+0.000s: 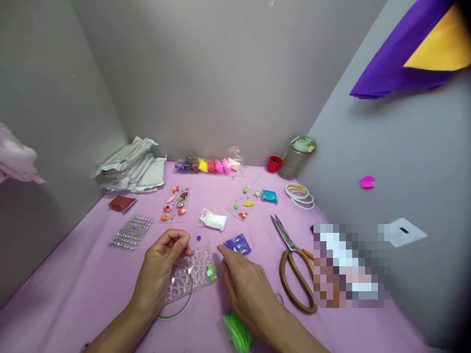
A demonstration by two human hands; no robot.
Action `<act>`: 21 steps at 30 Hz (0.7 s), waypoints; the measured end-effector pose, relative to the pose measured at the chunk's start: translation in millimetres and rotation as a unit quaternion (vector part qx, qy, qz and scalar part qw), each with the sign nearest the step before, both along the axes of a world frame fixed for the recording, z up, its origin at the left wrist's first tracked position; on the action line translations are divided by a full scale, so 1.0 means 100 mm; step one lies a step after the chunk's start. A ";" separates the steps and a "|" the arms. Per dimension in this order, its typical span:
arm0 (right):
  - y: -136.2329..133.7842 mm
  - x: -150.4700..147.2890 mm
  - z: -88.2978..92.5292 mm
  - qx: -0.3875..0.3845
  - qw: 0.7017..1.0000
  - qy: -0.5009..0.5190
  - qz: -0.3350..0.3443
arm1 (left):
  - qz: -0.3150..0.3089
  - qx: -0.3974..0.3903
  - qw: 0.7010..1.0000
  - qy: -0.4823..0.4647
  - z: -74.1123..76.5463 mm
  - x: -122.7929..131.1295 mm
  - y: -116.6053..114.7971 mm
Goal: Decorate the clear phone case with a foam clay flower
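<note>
My left hand [162, 264] rests on a clear patterned phone case [193, 272] lying on the pink table, thumb and fingers pinched together at its upper edge; what they pinch is too small to make out. A small green-and-white clay flower [211, 272] sits on the case. My right hand [245, 287] lies beside the case, forefinger stretched toward a purple clay packet [238, 243]. A tiny purple clay ball [198, 238] lies just above the case. A thin metal ring [184, 299] sits under the case.
Scissors [292, 264] lie right of my hand. A white clay packet [213, 219], sticker sheets [175, 204], rhinestone sheet [132, 232], red packet [121, 203], teal packet [270, 196], green packet [237, 333], a row of clay colours [208, 165], tape rings [300, 195], a red cup [274, 163].
</note>
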State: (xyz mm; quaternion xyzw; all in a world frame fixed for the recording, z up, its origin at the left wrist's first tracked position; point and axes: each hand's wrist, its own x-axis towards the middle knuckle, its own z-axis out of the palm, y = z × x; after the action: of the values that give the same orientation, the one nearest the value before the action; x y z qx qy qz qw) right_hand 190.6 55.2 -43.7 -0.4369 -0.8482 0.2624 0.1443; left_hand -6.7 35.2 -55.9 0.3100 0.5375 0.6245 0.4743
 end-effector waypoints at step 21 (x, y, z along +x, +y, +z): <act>0.15 -0.23 -0.09 -0.476 0.779 0.402 -0.064 | -0.042 -0.015 0.999 0.021 0.17 0.06 -0.11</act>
State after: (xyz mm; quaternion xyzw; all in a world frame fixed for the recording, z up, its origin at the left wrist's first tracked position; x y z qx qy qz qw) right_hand 167.4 70.0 -52.7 -0.3580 -0.4499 0.7749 0.2627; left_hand -1.2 24.0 -38.6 0.3380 0.5433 0.5892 0.4935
